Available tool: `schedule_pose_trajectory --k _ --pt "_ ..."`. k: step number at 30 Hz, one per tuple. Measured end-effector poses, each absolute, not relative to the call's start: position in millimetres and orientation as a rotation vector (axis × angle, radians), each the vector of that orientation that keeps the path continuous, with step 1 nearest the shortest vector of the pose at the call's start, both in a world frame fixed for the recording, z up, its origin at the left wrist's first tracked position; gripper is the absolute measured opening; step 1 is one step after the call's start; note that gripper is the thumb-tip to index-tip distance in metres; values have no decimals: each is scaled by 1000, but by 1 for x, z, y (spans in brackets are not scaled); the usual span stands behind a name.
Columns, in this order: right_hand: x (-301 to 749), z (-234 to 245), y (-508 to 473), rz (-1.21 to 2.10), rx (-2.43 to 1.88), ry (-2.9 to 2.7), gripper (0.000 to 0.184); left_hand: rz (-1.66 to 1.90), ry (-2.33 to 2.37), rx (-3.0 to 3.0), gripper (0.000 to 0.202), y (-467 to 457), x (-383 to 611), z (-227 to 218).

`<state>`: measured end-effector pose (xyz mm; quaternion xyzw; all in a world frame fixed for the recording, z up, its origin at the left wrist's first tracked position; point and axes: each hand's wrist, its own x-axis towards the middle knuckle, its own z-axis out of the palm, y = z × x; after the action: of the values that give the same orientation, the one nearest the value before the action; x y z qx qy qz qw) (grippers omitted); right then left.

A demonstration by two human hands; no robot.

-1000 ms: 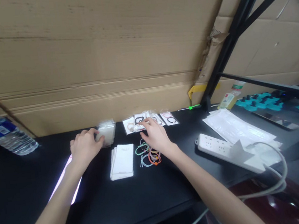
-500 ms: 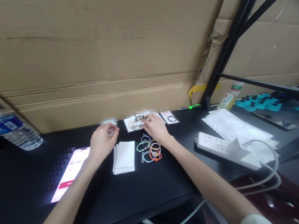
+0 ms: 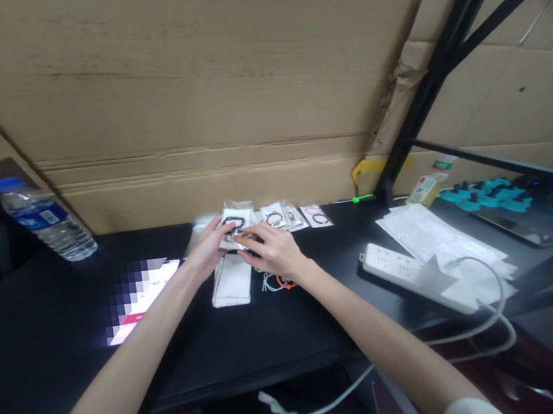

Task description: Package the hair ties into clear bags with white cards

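My left hand (image 3: pixel 207 250) grips a clear plastic bag (image 3: pixel 237 216) by its left side. Inside the bag is a white card with a dark band on it. The fingers of my right hand (image 3: pixel 275 246) are closed at the bag's lower right. A stack of white cards (image 3: pixel 232 283) lies just below the hands. Coloured cord loops (image 3: pixel 270 282), like hair ties, lie beside the stack, partly hidden by my right hand. Behind it are several bagged cards with dark bands (image 3: pixel 274 217). Another clear bag (image 3: pixel 199 231) is partly hidden behind my left hand.
A lit phone (image 3: pixel 149 300) and a water bottle (image 3: pixel 51 221) are to the left. On the right are a white power strip (image 3: pixel 411 278) with cables, flat white packets (image 3: pixel 431 232), a small bottle (image 3: pixel 428 187) and teal items (image 3: pixel 490 197). Cardboard (image 3: pixel 202 95) walls the back.
My right hand has moved left from the row of bagged cards, bringing one bag to my left hand. The hands now meet above the card stack. The view has shifted slightly.
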<state>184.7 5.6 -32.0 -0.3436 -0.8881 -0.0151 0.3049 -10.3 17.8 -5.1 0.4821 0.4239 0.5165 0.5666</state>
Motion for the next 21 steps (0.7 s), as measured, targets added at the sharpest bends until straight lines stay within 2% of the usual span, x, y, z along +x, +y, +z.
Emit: schedule_pose_trajectory --k 6,12,16,21 --pt "184 -30 9 4 -1050 -2177 46 1159 1161 1331 59 20 -23 -17" --pt "201 -30 26 101 -1070 -1968 36 977 985 1373 48 14 -30 -12" --pt "206 -26 29 228 -1027 -1888 23 853 828 1295 54 6 -35 -5" --pt "207 -19 29 479 -966 -1927 23 771 740 1201 56 1 -38 -1"
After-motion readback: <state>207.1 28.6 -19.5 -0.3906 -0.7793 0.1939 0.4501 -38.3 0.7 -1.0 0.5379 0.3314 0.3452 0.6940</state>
